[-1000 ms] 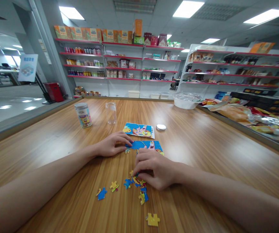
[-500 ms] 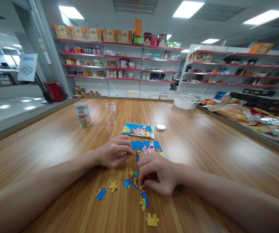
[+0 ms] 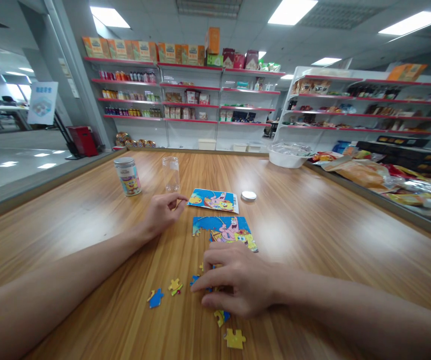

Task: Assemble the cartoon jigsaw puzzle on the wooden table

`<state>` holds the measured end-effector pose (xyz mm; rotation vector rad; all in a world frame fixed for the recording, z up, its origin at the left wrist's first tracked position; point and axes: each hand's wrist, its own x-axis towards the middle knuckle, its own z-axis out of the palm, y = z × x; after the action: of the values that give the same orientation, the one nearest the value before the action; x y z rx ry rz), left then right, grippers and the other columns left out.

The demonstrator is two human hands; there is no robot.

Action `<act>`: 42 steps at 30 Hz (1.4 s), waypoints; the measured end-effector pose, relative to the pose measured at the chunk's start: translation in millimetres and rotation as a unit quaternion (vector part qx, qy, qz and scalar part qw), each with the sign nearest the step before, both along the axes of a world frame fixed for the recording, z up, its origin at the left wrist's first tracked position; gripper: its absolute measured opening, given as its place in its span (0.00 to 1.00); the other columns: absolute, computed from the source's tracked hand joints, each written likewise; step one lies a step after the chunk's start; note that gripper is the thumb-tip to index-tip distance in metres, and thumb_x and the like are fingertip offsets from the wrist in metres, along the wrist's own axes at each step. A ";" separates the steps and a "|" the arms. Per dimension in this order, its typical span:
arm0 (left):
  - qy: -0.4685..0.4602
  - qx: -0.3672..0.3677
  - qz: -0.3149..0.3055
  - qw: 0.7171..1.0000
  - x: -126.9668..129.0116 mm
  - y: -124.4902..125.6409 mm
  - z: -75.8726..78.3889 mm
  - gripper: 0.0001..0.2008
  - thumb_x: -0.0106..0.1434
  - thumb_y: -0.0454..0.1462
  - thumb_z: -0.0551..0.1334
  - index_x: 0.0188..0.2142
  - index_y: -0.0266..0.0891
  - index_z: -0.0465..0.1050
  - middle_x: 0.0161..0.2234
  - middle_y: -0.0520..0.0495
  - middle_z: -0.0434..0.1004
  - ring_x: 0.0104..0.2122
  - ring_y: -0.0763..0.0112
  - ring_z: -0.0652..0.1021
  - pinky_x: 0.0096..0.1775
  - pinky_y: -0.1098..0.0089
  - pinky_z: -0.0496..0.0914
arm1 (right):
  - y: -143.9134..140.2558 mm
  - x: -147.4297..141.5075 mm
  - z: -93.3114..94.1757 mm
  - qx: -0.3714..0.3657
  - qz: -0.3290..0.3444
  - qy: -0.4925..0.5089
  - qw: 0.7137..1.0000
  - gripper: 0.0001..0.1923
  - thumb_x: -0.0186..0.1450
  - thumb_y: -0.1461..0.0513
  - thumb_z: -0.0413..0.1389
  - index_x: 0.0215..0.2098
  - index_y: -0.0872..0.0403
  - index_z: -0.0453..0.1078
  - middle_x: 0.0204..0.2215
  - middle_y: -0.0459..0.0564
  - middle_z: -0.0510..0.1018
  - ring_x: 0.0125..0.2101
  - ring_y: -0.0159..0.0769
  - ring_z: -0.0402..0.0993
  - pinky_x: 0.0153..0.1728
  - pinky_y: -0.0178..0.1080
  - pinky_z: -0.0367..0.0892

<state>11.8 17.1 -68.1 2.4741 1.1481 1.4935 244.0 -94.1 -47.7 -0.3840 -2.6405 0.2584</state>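
A partly joined cartoon jigsaw (image 3: 225, 231) lies on the wooden table (image 3: 313, 225). Just beyond it lies a printed picture card (image 3: 215, 200). My left hand (image 3: 161, 212) hovers left of the card, thumb and forefinger pinched at its near left corner; whether they grip it is unclear. My right hand (image 3: 238, 285) rests palm down on a cluster of loose pieces, fingers apart, hiding most of them. Around it lie a blue piece (image 3: 156, 297), a yellow-green piece (image 3: 175, 286), a yellow piece (image 3: 235, 339) and one more piece (image 3: 221, 316) under the palm's edge.
A labelled jar (image 3: 127, 176) with a silver lid and an empty clear jar (image 3: 171, 174) stand at the far left of the table. A loose round lid (image 3: 249, 196) lies right of the card. A white bowl (image 3: 288, 159) and snack packets (image 3: 365, 172) line the right edge. Store shelves (image 3: 185, 100) stand behind.
My left hand has left the jigsaw's left edge and moved up to the card's corner. My right hand slid nearer and flattened over the loose pieces. The jigsaw now shows uncovered.
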 end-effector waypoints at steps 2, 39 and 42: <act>0.005 -0.034 -0.002 0.999 -1.6 2.7 -0.9 0.10 0.65 0.38 0.59 0.33 0.35 0.77 0.16 0.59 0.52 0.17 0.78 0.57 0.22 0.74 0.52 | -3.2 -0.9 2.9 0.030 -0.028 -0.025 0.999 0.12 0.66 0.55 0.58 0.44 0.51 0.77 0.33 0.49 0.73 0.32 0.37 0.67 0.30 0.40 0.59; 0.243 -0.217 -0.415 0.850 -9.7 -58.3 19.6 0.19 0.57 0.52 0.68 0.36 0.39 0.73 0.25 0.50 0.71 0.21 0.71 0.67 0.24 0.69 0.59 | 2.9 3.4 2.4 0.026 -0.120 0.077 0.989 0.11 0.61 0.63 0.52 0.35 0.54 0.76 0.25 0.49 0.69 0.26 0.37 0.64 0.27 0.40 0.56; 0.252 -0.231 -0.415 0.843 -9.8 -59.3 25.2 0.10 0.60 0.42 0.65 0.37 0.38 0.74 0.27 0.48 0.72 0.23 0.71 0.68 0.26 0.69 0.61 | 7.4 10.2 2.2 0.014 -0.114 0.060 0.992 0.11 0.59 0.65 0.52 0.36 0.54 0.76 0.25 0.49 0.70 0.26 0.37 0.65 0.27 0.40 0.57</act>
<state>2.0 -42.2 -42.9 2.4940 0.2542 0.2967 254.2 -86.7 -45.5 -0.6342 -2.4542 0.1656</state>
